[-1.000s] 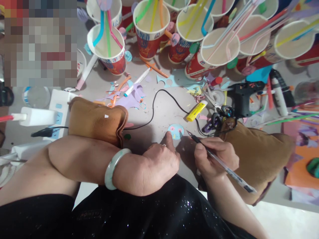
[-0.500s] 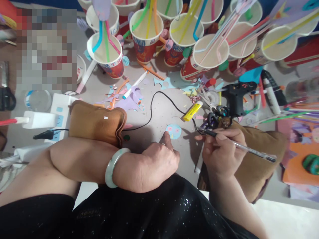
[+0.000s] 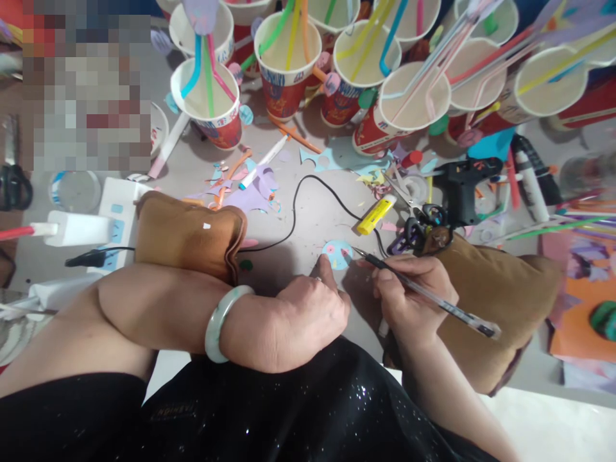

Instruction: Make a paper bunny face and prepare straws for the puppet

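Note:
A light blue paper disc (image 3: 338, 256) with two pink spots and a small yellow mark lies flat on the table. My left hand (image 3: 312, 311), a jade-green bangle on its wrist, pins the disc's left edge under the index fingertip; the other fingers are curled in. Between the fingers of my right hand (image 3: 414, 289) is a gel pen (image 3: 428, 295) with a clear barrel. Its tip is close to the disc's right edge; whether it touches I cannot tell. A yellow stick or tube (image 3: 376, 215) lies just beyond the disc.
Paper cups (image 3: 287, 64) holding straws line the back. Scissors (image 3: 414, 224) and a black glue gun (image 3: 462, 189) lie at right, near a brown cushion (image 3: 495, 301). Another brown cushion (image 3: 187, 237) and a power strip (image 3: 118, 205) are at left. Paper scraps (image 3: 260, 192) and a black cable (image 3: 294, 205) cross the middle.
My right hand has moved left with the pen, bringing its tip up to the disc's right edge. My left hand keeps its fingertip on the disc.

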Demonstrator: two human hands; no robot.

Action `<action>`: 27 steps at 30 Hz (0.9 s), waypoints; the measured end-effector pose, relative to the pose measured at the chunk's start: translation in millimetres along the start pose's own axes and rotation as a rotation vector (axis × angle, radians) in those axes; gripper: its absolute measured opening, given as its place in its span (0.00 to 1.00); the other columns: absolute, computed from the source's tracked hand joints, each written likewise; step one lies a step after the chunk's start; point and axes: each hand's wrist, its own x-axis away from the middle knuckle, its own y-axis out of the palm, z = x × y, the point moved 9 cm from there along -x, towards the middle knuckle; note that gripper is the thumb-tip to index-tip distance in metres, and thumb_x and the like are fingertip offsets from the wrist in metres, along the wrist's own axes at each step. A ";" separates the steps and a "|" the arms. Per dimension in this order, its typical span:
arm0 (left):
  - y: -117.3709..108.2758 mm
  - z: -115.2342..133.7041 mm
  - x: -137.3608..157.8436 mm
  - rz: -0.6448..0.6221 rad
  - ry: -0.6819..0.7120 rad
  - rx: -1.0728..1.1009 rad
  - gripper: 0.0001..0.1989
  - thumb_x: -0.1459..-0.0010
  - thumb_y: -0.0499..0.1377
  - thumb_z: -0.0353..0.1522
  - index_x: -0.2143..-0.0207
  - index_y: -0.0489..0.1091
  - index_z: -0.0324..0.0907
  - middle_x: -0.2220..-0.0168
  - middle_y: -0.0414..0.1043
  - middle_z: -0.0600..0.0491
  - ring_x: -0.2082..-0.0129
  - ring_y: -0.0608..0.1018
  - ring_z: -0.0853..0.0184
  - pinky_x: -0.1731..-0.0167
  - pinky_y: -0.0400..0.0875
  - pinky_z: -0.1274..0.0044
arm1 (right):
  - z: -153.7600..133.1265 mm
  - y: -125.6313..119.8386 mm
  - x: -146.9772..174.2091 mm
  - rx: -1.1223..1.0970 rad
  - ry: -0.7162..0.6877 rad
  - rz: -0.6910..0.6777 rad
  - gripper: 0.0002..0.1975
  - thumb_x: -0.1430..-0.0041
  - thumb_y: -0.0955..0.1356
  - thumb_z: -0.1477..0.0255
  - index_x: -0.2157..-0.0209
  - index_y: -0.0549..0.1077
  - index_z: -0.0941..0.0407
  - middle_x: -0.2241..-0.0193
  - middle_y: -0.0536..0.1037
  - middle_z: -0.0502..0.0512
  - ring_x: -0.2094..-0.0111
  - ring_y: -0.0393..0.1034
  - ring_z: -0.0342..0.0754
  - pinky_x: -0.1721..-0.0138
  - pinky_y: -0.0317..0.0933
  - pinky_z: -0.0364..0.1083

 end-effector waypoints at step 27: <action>-6.0 -1.1 -3.3 -0.055 0.039 -0.053 0.24 0.33 0.54 0.24 0.37 0.71 0.27 0.43 0.73 0.22 0.77 0.82 0.64 0.82 0.70 0.78 | -53.4 19.4 6.5 0.034 -0.427 -0.137 0.04 0.35 0.72 0.73 0.60 0.73 0.51 0.67 0.86 0.51 0.70 0.83 0.45 0.72 0.74 0.40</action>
